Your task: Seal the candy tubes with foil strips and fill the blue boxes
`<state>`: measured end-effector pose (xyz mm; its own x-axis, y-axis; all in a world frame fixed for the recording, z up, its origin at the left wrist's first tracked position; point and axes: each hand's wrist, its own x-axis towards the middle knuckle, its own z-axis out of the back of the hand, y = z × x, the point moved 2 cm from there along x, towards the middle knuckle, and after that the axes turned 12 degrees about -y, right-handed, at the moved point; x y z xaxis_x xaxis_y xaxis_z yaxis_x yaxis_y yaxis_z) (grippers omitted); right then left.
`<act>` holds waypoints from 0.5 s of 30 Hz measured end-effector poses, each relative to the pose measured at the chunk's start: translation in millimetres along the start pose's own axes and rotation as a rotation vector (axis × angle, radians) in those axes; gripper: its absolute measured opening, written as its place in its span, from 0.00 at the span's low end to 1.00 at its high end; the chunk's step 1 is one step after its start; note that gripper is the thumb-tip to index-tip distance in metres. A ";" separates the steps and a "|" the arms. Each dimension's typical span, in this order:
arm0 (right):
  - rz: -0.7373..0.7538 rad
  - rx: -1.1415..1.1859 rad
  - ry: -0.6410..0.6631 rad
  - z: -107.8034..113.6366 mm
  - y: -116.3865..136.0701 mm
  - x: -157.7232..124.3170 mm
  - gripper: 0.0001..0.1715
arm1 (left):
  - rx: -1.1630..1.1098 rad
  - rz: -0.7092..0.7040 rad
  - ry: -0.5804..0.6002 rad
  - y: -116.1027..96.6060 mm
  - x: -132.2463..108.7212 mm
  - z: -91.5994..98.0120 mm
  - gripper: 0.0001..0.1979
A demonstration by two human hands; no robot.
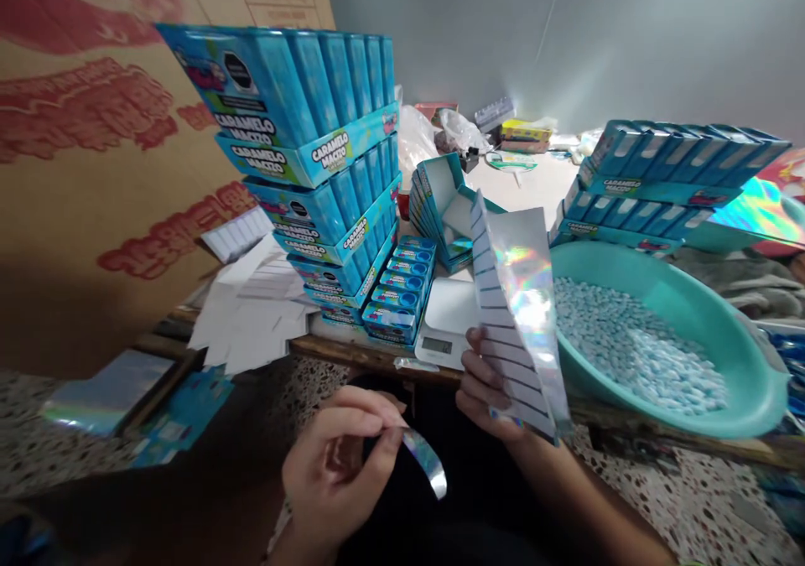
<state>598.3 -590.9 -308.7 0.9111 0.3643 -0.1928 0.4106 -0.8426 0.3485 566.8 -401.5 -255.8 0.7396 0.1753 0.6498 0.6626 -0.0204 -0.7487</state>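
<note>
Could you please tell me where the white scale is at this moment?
In the head view, the white scale is near the centre, at the table's front edge, between the small blue boxes and the right hand.

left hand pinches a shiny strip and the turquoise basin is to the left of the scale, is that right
Not quite: the head view shows the turquoise basin to the right of the scale. The left hand does pinch a shiny strip.

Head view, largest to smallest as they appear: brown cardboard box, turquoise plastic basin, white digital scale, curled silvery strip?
1. Brown cardboard box
2. Turquoise plastic basin
3. White digital scale, partly hidden
4. Curled silvery strip
</note>
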 end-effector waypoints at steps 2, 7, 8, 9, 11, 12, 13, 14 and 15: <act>-0.011 -0.032 0.016 4.5 -0.7 1.7 0.12 | 0.009 0.010 -0.016 0.7 -0.3 0.3 0.17; -0.055 -0.048 0.033 16.4 -7.6 6.4 0.11 | 0.026 0.070 -0.073 7.1 3.1 -7.7 0.14; -0.065 -0.051 0.030 16.4 -10.0 6.9 0.11 | 0.033 0.087 -0.081 9.9 4.5 -11.7 0.12; -0.081 -0.054 0.030 15.5 -12.9 7.3 0.12 | 0.038 0.106 -0.087 13.2 6.1 -16.1 0.11; -0.130 -0.060 0.053 11.6 -19.6 7.3 0.14 | 0.029 0.152 -0.101 21.6 9.0 -24.9 0.09; -0.157 -0.061 0.075 9.0 -23.1 6.8 0.15 | 0.009 0.170 -0.114 26.0 10.3 -28.6 0.09; -0.184 -0.063 0.105 6.3 -26.4 6.2 0.17 | -0.016 0.185 -0.131 30.3 11.4 -31.5 0.09; -0.209 -0.068 0.137 3.7 -29.5 5.4 0.19 | -0.041 0.194 -0.151 34.2 12.2 -33.7 0.09; -0.233 -0.074 0.173 1.1 -32.4 4.6 0.21 | -0.061 0.193 -0.169 37.3 12.9 -35.2 0.09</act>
<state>589.1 -562.4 -322.0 0.7817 0.6122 -0.1189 0.6054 -0.6991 0.3804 605.2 -434.6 -270.8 0.8260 0.3246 0.4609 0.5212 -0.1282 -0.8438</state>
